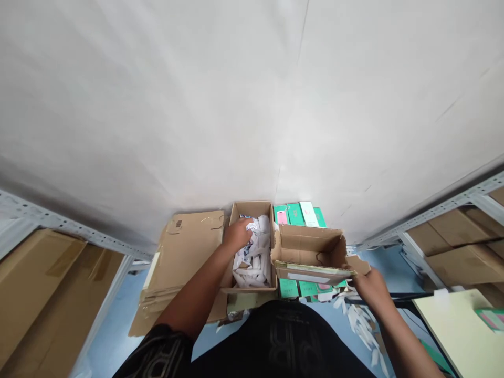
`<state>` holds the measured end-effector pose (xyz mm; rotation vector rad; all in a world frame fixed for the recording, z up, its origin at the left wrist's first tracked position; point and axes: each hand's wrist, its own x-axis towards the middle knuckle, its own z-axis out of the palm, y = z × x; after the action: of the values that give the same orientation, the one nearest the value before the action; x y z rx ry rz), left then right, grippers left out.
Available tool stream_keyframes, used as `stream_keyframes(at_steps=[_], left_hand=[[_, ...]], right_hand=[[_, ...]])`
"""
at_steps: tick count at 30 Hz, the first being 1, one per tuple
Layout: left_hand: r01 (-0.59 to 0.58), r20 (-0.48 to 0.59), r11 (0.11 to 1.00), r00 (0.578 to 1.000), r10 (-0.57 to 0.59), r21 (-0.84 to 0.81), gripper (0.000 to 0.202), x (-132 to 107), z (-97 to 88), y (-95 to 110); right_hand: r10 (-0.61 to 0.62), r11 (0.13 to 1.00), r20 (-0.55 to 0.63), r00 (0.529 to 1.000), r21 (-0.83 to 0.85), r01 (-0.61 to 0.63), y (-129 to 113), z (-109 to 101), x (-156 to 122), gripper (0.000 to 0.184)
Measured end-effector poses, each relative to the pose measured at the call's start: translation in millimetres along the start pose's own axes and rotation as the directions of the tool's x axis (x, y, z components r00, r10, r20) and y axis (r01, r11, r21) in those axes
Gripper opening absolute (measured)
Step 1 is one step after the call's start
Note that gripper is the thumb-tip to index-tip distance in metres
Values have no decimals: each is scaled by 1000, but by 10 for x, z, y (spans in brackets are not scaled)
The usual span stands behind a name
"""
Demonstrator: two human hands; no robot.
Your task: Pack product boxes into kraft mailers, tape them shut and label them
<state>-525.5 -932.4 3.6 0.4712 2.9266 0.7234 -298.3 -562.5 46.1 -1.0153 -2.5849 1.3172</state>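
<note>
My left hand [238,235] reaches into an open cardboard box of crumpled white paper strips [258,260]. Its fingers are curled into the paper at the box's far left part; the fingertips are partly hidden. To the right, a second cardboard box [307,244] sits tilted on top of green boxes, its open top showing a bare inside. My right hand [372,286] grips this second box by a flap at its near right corner. Small green boxes [295,214] show behind it, and more green boxes [289,288] show in front.
Flattened cardboard [192,241] is stacked at left. Metal shelving with cartons [47,294] stands on the left, and more cartons [464,262] fill shelving on the right. Paper strips [364,328] lie low at right, near a pale yellow board [460,331]. A pale wall [252,105] rises behind.
</note>
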Motion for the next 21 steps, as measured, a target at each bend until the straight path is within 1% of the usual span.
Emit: stream_keyframes(at_steps=[2, 4, 5, 6, 7, 8, 9, 10, 11, 12, 13, 14, 15, 16, 17, 18, 19, 20, 21], left_hand=[[-119, -143, 979, 985, 96, -164, 37, -152, -355, 105], [-237, -313, 936, 938, 150, -261, 33, -290, -661, 318], [-296, -361, 912, 914, 183, -286, 33, -346, -768, 464], [-364, -350, 881, 902, 254, -301, 34, -392, -834, 628], [-429, -288, 847, 893, 345, -315, 35, -424, -857, 799], [-491, -183, 804, 871, 455, -336, 37, -445, -841, 965], [-538, -47, 761, 826, 561, -362, 40, -455, -794, 1115], [-555, 70, 735, 778, 624, -389, 44, -457, -727, 1238], [-548, 166, 731, 742, 649, -405, 51, -455, -652, 1329], [-540, 237, 731, 712, 661, -418, 59, -453, -581, 1387], [-532, 272, 732, 697, 664, -424, 66, -453, -520, 1416], [-533, 275, 730, 693, 667, -427, 70, -457, -472, 1421], [-543, 247, 724, 699, 671, -426, 70, -468, -433, 1412], [-561, 188, 714, 716, 672, -418, 67, -482, -399, 1398], [-576, 113, 712, 741, 662, -401, 63, -499, -361, 1389], [-575, 15, 728, 781, 624, -374, 58, -515, -314, 1393], [-560, -105, 753, 820, 562, -347, 55, -527, -250, 1417], [-518, -190, 785, 855, 482, -339, 56, -537, -166, 1464], [-467, -217, 808, 884, 415, -358, 63, -544, -64, 1538]], right_hand=[[0, 1000, -4, 1000, -8, 0, -25, 21, -45, 26], [-14, 999, -21, 1000, -45, 14, -39, 48, -92, 27], [-24, 998, -29, 999, -64, 22, -43, 62, -118, 28], [-31, 996, -39, 999, -79, 28, -46, 76, -146, 29], [-32, 996, -53, 998, -89, 27, -49, 89, -176, 30], [-26, 996, -65, 998, -91, 20, -50, 100, -207, 31], [-15, 996, -75, 997, -84, 8, -52, 107, -239, 32], [-2, 997, -79, 997, -74, -4, -53, 107, -271, 32], [7, 998, -84, 996, -66, -12, -54, 100, -304, 32], [13, 998, -94, 996, -59, -18, -53, 85, -337, 33], [17, 998, -112, 994, -51, -23, -51, 59, -370, 33], [22, 999, -134, 991, -39, -27, -44, 24, -404, 32], [33, 999, -151, 988, -17, -36, -30, -20, -439, 31], [52, 999, -161, 986, 23, -49, -7, -72, -476, 29], [79, 995, -164, 983, 80, -67, 27, -128, -512, 28], [109, 986, -162, 981, 144, -86, 76, -189, -547, 26], [136, 974, -164, 977, 205, -101, 140, -254, -578, 26], [160, 961, -178, 971, 254, -111, 222, -322, -605, 25], [180, 950, -203, 963, 288, -117, 322, -395, -627, 25]])
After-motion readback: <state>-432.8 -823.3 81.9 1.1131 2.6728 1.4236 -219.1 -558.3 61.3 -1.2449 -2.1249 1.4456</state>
